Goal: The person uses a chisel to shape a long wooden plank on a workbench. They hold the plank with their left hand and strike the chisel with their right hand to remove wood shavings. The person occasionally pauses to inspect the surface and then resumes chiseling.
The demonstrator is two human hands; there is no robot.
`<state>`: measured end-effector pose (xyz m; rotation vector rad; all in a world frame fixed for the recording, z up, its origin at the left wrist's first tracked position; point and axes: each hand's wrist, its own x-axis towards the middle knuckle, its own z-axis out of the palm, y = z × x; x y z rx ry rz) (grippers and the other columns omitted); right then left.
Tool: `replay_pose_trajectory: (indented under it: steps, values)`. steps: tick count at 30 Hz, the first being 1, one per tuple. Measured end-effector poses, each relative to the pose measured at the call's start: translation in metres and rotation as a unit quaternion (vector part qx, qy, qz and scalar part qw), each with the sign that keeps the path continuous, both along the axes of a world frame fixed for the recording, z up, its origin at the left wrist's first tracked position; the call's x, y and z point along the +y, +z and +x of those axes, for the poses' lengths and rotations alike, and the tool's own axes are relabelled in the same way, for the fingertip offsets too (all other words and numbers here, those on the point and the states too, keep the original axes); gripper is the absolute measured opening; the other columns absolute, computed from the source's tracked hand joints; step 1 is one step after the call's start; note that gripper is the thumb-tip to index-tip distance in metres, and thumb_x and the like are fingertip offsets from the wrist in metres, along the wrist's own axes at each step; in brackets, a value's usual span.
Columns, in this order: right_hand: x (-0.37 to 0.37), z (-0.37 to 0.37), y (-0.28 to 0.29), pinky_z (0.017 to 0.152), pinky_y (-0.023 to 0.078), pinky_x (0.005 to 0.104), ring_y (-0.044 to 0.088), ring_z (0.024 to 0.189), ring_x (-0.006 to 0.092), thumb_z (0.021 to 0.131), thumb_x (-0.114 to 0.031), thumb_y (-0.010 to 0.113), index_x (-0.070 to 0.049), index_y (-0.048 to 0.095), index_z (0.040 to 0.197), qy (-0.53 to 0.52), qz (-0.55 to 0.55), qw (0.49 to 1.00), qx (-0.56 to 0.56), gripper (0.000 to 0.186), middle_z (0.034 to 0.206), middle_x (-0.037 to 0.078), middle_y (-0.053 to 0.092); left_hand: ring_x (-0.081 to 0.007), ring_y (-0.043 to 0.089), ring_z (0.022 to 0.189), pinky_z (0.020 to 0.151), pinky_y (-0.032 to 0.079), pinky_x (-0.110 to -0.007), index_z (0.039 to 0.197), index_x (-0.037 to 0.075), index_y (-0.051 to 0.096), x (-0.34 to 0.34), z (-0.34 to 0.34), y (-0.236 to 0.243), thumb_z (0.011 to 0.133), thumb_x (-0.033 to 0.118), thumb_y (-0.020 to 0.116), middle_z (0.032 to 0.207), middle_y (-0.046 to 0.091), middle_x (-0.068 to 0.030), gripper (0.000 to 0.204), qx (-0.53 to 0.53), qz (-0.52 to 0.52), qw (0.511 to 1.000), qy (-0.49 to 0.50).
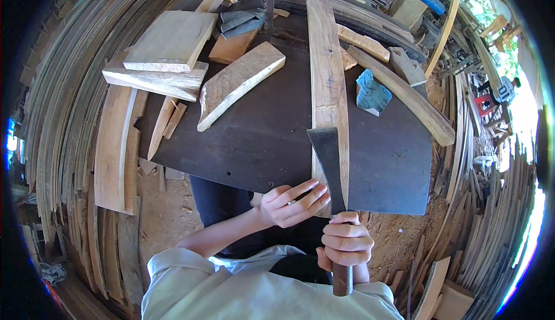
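My right hand (348,242) is wrapped round the wooden handle of a machete (329,158). Its dark blade widens toward the far end and lies over the near part of a long pale plank (328,60). The plank runs away from me across a dark metal tabletop (254,141). Just left of the blade, my left hand (295,204) has a thin dark pencil (302,196) between its bent fingers. Those fingertips are at the plank's left edge, close to the blade; whether they touch it I cannot tell.
Wood blocks (243,83) and stacked thick boards (170,40) lie at the left of the tabletop. At the right are a curved wood piece (404,92) and crumpled blue sandpaper (373,93). Long timber strips (69,100) are piled on both sides. A person (506,90) is far right.
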<state>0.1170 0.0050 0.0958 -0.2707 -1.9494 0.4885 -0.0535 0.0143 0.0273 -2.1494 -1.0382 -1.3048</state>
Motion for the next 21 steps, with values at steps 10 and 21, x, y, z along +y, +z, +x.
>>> replay_pose_trajectory:
  steps: [10, 21]
  values:
    - [-0.019, 0.004, -0.003, 0.074, 0.052, 0.0360, 0.061, 0.067, 0.0201, 0.061, 0.002, 0.066, -0.007, 0.057, 0.060, -0.013, 0.025, 0.999, -0.041, 0.012, 0.066, 0.004, 0.060, -0.0093, 0.064, 0.102, 0.064, 0.039, -0.020, 0.099, 0.021, 0.070, 0.001, 0.001, -0.002, 0.084, 0.020, 0.068, 0.105, 0.068, 0.0093, 0.015, -0.004, 0.009, 1.000, -0.006]
    - [-0.015, 0.004, 0.006, 0.076, 0.051, 0.0354, 0.061, 0.072, 0.0195, 0.064, -0.001, 0.066, -0.007, 0.059, 0.062, -0.002, 0.052, 0.995, -0.087, 0.010, 0.068, 0.004, 0.060, -0.0101, 0.065, 0.101, 0.064, 0.040, -0.019, 0.095, 0.021, 0.070, 0.001, 0.000, -0.001, 0.083, 0.022, 0.068, 0.104, 0.068, 0.0092, 0.013, 0.000, 0.007, 1.000, -0.007]
